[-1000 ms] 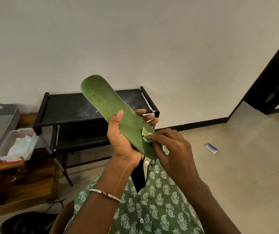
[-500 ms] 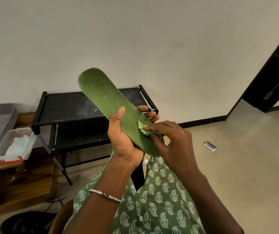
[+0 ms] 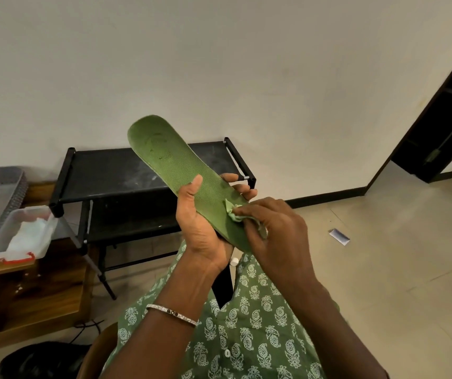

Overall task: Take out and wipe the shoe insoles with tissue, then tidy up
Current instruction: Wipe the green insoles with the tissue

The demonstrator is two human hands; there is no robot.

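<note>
Both your hands stay on the long green textured insole [image 3: 175, 165]: your left hand [image 3: 203, 231] keeps gripping its middle from below, thumb on top, while your right hand [image 3: 271, 231] still pinches the crumpled pale green tissue [image 3: 231, 212] against its heel half, barely shifted from a second ago

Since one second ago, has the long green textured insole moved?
No, hardly: the green insole still crosses the back edge of the black metal rack at the same spot.

Left hand [image 3: 203, 231] grips insole [image 3: 170, 160]; right hand [image 3: 276, 233] pinches tissue [image 3: 230, 211].
</note>
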